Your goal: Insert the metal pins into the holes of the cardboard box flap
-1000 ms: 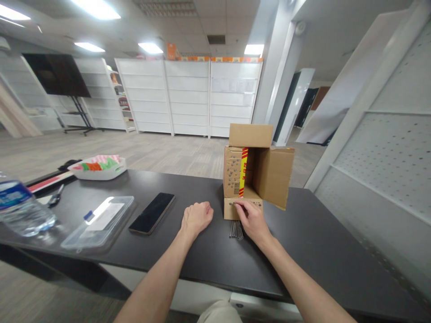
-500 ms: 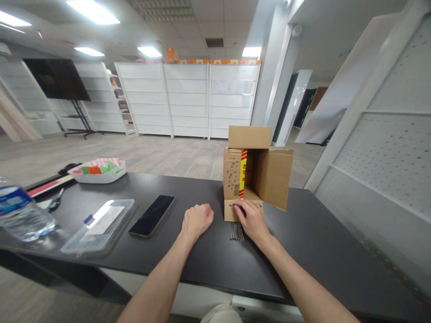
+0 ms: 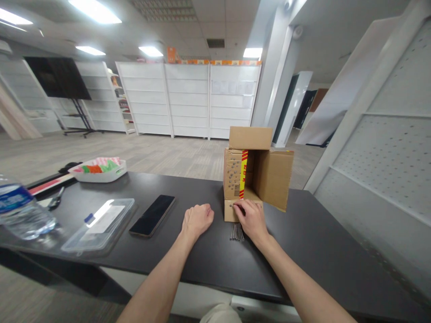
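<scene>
My right hand point(image 3: 252, 218) is pinched at the lower flap point(image 3: 229, 215) of an open cardboard box point(image 3: 232, 172), its fingertips against the flap's face. What the pinch holds is too small to make out. Dark spots dot that flap, partly covered by the fingers. Just in front of the flap lies a fanned bunch of thin metal nails point(image 3: 236, 232), beside my right wrist. My left hand point(image 3: 197, 220) rests closed in a loose fist on the table, left of the box, with nothing visible in it.
Left of my hands lie a black phone point(image 3: 153, 216) and a clear plastic case point(image 3: 101, 226). A water bottle point(image 3: 23, 211) stands at the far left. Behind them is a white basket point(image 3: 101, 176) with colourful contents. The dark table point(image 3: 323, 246) has its front edge close to me.
My right fingers have shifted very slightly at the flap. My left hand, the box and the nails stay in place.
</scene>
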Motion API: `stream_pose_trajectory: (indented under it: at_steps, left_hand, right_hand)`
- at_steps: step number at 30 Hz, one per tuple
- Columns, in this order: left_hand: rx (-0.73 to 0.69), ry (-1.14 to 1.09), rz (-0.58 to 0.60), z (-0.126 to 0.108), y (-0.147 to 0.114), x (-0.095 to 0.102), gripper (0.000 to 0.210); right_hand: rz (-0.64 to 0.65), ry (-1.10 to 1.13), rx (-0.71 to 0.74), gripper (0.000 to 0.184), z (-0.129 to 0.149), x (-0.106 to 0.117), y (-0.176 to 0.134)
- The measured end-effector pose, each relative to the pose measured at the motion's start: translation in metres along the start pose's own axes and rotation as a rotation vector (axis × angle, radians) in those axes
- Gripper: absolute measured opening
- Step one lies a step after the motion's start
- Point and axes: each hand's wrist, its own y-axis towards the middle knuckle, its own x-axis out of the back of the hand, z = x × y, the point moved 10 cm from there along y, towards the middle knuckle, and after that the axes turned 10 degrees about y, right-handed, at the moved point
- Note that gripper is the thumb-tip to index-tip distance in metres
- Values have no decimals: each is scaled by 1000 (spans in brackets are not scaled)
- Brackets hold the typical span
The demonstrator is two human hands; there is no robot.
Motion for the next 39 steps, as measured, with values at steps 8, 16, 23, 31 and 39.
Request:
stream_pose_trajectory:
  at_steps: [8,16,23,31,39]
  left_hand:
    - [-9,-12,-4,1,1,-2,34]
    - [-41,1,-48,-1,4,-5,34]
    - [-48,5,-57,-1,5,-5,35]
    - [-37,3,-48,0,4,-4,35]
    - [-29,-1,-35,0,3,-4,36]
  right_hand:
    - [77,70,47,22,3,6,-10]
    - [197,26,21,24,7,18,-26]
    - [265,96,70,18,30,15,-35]
    - [372,32,130,27,44,3,-39]
    - [413,4,159,29,48,-2,-41]
